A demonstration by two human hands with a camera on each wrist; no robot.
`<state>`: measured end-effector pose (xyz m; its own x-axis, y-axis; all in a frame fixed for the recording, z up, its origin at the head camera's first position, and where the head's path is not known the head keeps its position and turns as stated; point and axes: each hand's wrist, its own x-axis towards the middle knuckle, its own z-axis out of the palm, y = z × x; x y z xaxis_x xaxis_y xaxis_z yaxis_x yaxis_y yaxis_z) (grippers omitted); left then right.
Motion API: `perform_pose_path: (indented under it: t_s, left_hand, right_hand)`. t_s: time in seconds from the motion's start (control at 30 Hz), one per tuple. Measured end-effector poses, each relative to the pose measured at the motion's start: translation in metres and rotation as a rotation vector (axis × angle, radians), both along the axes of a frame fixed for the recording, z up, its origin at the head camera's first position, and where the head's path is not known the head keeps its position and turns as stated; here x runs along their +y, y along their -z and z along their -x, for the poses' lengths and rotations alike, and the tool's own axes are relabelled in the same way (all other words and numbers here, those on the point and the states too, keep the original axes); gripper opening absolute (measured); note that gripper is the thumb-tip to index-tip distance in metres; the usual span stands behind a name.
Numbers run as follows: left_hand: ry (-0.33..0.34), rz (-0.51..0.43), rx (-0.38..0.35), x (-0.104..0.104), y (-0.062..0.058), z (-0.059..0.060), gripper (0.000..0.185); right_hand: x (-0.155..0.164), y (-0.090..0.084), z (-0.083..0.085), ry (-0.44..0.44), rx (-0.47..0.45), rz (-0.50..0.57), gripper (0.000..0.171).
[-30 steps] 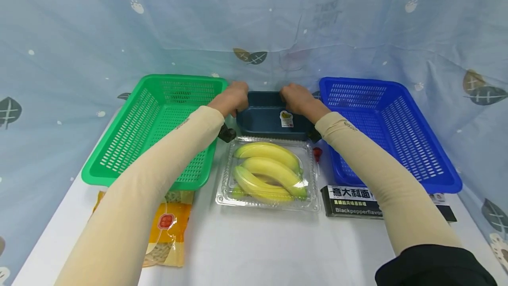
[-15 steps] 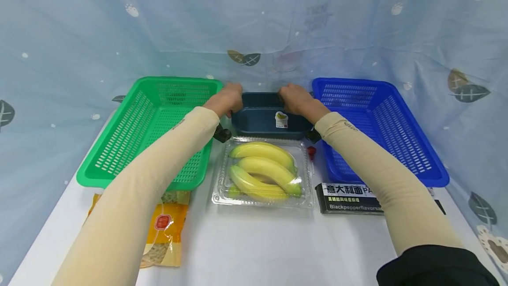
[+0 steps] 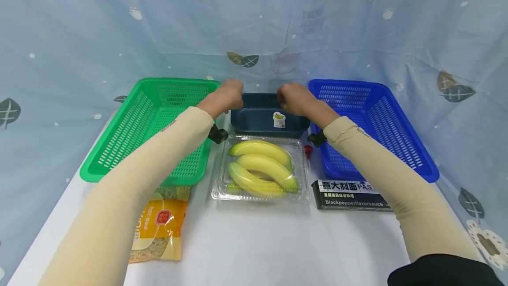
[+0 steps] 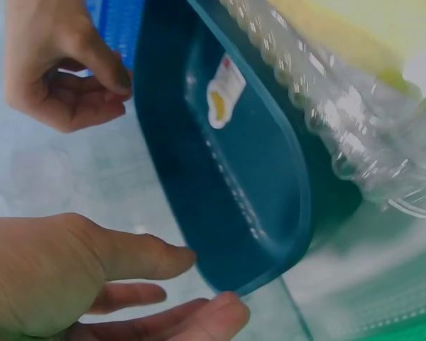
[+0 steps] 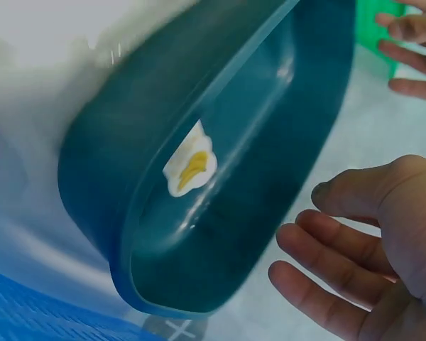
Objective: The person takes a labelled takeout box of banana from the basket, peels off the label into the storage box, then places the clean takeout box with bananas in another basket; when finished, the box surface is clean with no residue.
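A dark teal oblong tub [image 3: 258, 122] stands at the back middle, with a banana sticker [image 3: 279, 119] inside it. My left hand [image 3: 225, 97] is at its left end; in the left wrist view the fingers are spread loosely, thumb tip [image 4: 181, 261] right at the rim. My right hand [image 3: 297, 99] hovers by the far right corner, its fingers [image 5: 326, 259] relaxed and apart from the rim in the right wrist view. In front of the tub sits a clear plastic clamshell box [image 3: 222, 191] with several bananas [image 3: 263, 167] in it.
A green basket [image 3: 92, 175] stands on the left and a blue basket [image 3: 430, 173] on the right. An orange food bag [image 3: 158, 228] lies front left, a black pasta box [image 3: 353, 202] front right. Beside the clamshell is a small red item [image 3: 308, 151]. A patterned cloth [image 3: 254, 12] hangs behind.
Both hands have loosened from the tub's ends and drawn slightly away from its rim. The tub stays in place; the head view has shifted a little.
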<state>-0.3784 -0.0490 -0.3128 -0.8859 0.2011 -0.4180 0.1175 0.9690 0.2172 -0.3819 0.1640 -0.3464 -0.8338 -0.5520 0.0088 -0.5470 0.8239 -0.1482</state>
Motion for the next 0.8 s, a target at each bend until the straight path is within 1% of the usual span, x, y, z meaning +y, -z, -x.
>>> perform_pose_path:
  t_s: [0.07,0.17,0.33,0.43,0.5,0.6,0.63,0.73,0.77,0.8]
  left_hand:
    - [0.015,-0.019,0.007,-0.002,-0.005,-0.003,0.036]
    - [0.035,-0.033,0.03,-0.005,-0.009,-0.008,0.037]
    - [0.062,-0.048,0.047,-0.01,-0.008,-0.013,0.026]
    - [0.067,-0.077,0.054,-0.013,-0.008,-0.017,0.015]
    - [0.08,-0.099,0.068,-0.016,-0.008,-0.021,0.013]
    - [0.114,-0.125,0.094,-0.02,-0.009,-0.029,0.016]
    - [0.125,-0.132,0.1,-0.022,-0.01,-0.033,0.02]
    - [0.139,-0.171,0.111,-0.026,-0.014,-0.047,0.038]
    - [0.139,-0.186,0.115,-0.027,-0.015,-0.053,0.042]
    - [0.135,-0.203,0.125,-0.028,-0.016,-0.058,0.043]
  right_hand:
    - [0.002,-0.004,-0.005,-0.019,0.005,0.038,0.012]
    - [0.006,-0.009,-0.013,-0.038,0.009,0.081,0.015]
    - [0.011,-0.012,-0.023,-0.034,0.013,0.107,0.017]
    - [0.013,-0.013,-0.029,-0.014,0.013,0.126,0.018]
    - [0.015,-0.014,-0.035,-0.002,0.007,0.141,0.019]
    - [0.017,-0.014,-0.044,0.019,-0.011,0.158,0.02]
    - [0.018,-0.015,-0.048,0.024,-0.016,0.164,0.02]
    - [0.021,-0.017,-0.063,0.038,-0.031,0.193,0.022]
    - [0.022,-0.018,-0.067,0.038,-0.032,0.207,0.023]
    - [0.023,-0.019,-0.072,0.037,-0.032,0.225,0.023]
